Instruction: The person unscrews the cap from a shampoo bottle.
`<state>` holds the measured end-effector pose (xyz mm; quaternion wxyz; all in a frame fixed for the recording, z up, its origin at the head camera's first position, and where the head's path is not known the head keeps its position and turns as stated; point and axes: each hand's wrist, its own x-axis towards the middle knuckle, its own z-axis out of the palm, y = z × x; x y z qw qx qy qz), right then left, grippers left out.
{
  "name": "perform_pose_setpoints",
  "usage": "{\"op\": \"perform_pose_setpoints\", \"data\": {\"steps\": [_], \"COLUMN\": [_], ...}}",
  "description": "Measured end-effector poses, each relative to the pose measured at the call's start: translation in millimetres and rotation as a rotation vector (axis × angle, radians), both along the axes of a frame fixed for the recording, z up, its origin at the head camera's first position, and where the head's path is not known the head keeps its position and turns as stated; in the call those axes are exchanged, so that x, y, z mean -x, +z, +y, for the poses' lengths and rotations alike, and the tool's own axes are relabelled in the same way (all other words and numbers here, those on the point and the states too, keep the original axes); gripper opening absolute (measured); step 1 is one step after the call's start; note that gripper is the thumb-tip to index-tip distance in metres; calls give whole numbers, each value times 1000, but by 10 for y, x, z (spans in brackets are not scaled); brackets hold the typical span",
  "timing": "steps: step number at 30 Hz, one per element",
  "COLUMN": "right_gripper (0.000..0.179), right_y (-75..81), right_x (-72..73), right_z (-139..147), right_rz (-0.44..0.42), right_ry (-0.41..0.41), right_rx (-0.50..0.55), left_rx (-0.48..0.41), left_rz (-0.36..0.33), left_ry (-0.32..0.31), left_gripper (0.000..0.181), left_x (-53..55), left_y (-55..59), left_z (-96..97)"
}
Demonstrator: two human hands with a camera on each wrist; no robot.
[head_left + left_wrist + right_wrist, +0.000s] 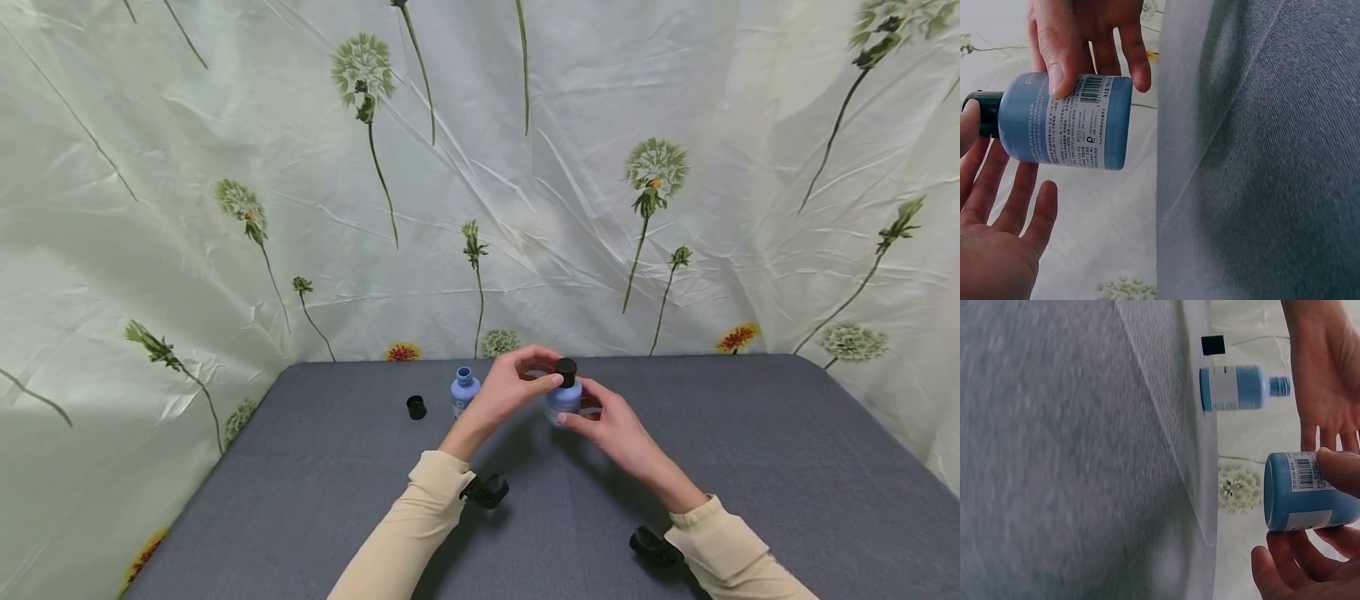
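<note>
A blue bottle point(562, 404) with a white printed label is held upright above the table, and a black cap point(567, 372) sits on its neck. My right hand point(609, 423) grips the bottle's body from the right, thumb across the label in the left wrist view. With thumb and fingers, my left hand point(510, 385) pinches the black cap from the left; its other fingers spread below the cap point(988, 112) in the left wrist view. A second blue bottle point(464, 390) stands capless behind my left hand, its threaded neck showing. To its left lies a loose black cap point(416, 407).
The table point(330, 492) has a dark grey cloth cover. A white curtain point(555, 275) printed with flowers hangs behind and beside it. Black wrist devices point(489, 492) are strapped at both beige sleeves point(420, 517).
</note>
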<state>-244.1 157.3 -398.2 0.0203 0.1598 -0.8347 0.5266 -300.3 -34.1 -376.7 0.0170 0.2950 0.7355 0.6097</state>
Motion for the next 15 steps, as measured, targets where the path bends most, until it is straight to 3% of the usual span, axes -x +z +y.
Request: {"op": "perform_pose_setpoints", "data": {"steps": [15], "right_gripper": [55], "right_y": [24], "right_x": [-130], "right_z": [-196], "right_rz": [-43], "right_ry": [-27], "right_rx": [-12], "left_rx": [8], "left_rz": [-15], "left_ry": [-1], "left_gripper": [26], "left_x": [-137], "left_y": [-26], "left_z": [-214]}}
